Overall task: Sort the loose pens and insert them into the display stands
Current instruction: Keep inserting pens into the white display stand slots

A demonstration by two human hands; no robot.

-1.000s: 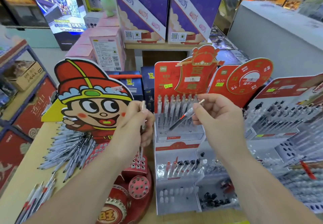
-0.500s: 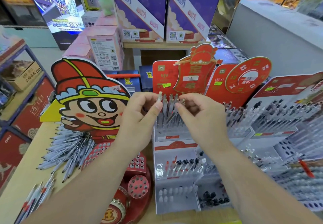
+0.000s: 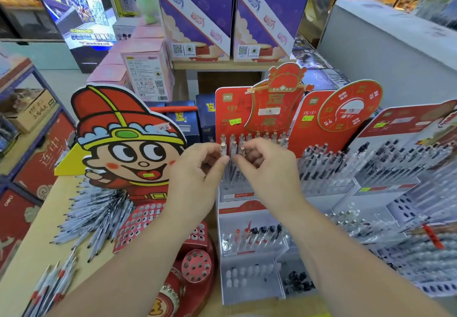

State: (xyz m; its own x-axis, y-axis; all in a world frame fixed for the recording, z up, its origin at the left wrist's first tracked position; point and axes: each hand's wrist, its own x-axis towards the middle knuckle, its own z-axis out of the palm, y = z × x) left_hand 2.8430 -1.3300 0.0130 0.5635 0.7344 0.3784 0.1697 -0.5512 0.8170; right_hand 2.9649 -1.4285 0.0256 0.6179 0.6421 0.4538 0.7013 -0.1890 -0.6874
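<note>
Both hands are at the top row of the red-backed pen display stand (image 3: 230,108) in the middle. My left hand (image 3: 197,168) pinches the cap end of a clear pen (image 3: 223,149) standing upright in that row. My right hand (image 3: 264,165) pinches the top of a neighbouring clear pen (image 3: 241,149) in the same row. More clear pens (image 3: 274,137) stand behind them. A lower tier (image 3: 257,236) holds a few red and black pens. Loose pens (image 3: 96,212) lie heaped on the wooden table at the left, with another bunch (image 3: 49,289) near the front-left edge.
A red cartoon-figure stand (image 3: 123,138) with a perforated holder (image 3: 148,220) sits left of my hands. More filled pen stands (image 3: 385,158) stretch to the right. Pink boxes (image 3: 146,66) and purple cartons (image 3: 197,14) stand behind. A shelf rack (image 3: 29,123) lines the left.
One second ago each hand held a loose pen in front of the stands. Both hands rose and came together at the top row, where the pens now stand upright.
</note>
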